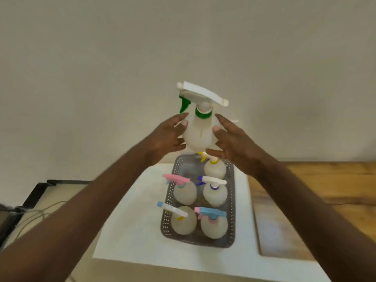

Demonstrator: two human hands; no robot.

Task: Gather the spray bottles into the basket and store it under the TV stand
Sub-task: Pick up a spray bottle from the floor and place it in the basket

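Note:
A white spray bottle with a green trigger and collar [200, 133] hangs in the air above the far end of the basket. My left hand [167, 137] presses its left side and my right hand [230, 139] its right side. Below stands a grey perforated basket [232, 226] on a white surface. Several milky spray bottles stand in it: a yellow-collared one [214, 168] at the far right, a pink-headed one [184, 190], a purple-triggered one [215, 193], one with a blue tip [183, 220] and a blue-and-pink one [213, 223] nearest me. The far left slot of the basket is bare.
The white surface [130, 220] ends at a front edge near me. A wooden top [317, 190] lies to the right, with a pale wooden board [278, 226] on it. A black frame [30, 198] and thin cables [36, 214] sit low on the left. A plain wall rises behind.

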